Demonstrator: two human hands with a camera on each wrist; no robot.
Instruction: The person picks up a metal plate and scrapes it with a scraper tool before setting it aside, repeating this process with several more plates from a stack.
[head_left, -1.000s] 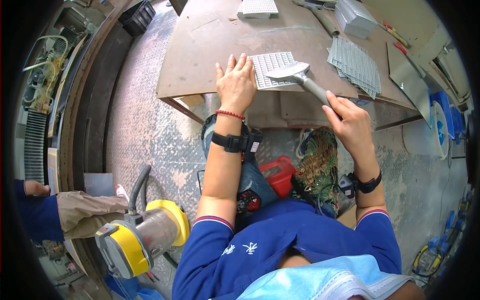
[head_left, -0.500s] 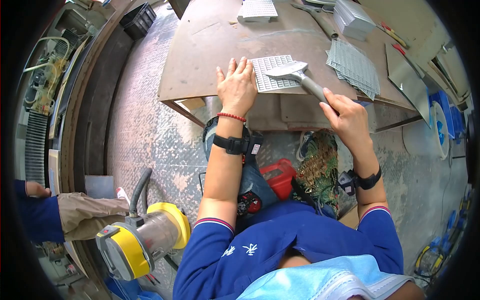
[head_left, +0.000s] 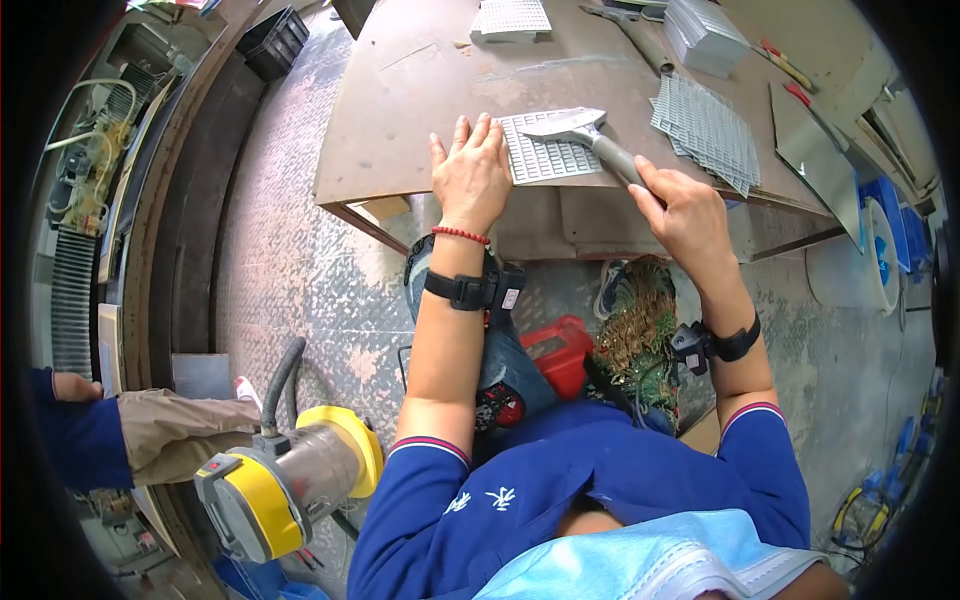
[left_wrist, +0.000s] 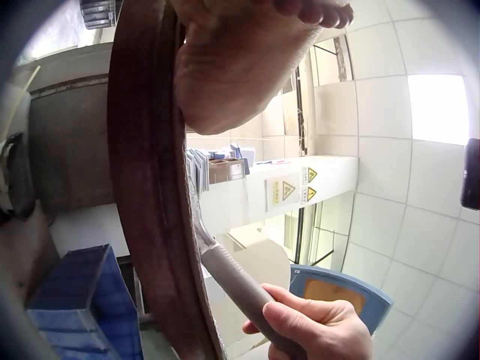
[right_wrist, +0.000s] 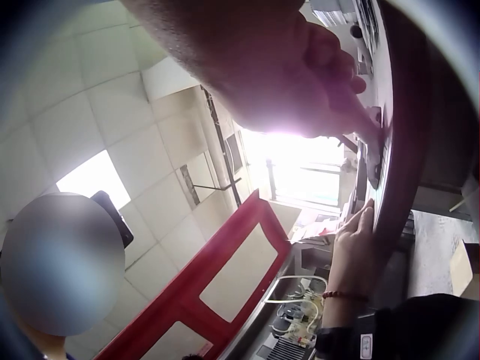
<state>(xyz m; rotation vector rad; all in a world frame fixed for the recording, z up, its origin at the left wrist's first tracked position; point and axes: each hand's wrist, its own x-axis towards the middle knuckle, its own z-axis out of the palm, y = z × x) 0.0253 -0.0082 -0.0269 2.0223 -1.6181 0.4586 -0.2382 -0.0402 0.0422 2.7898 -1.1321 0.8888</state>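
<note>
Gripping the scraper (head_left: pixel 588 136), the right hand (head_left: pixel 680 215) may skid it into the flat left hand (head_left: pixel 472 170) pinning the grid (head_left: pixel 545 160).

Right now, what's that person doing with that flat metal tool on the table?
A person sits at a brown worktable. Their left hand lies flat, fingers straight, pressing on the edge of a grey grid panel near the table's front edge. Their right hand grips the handle of a wide-bladed scraper, and its blade rests on top of that panel. A pile of similar panels lies farther to the right.
</note>
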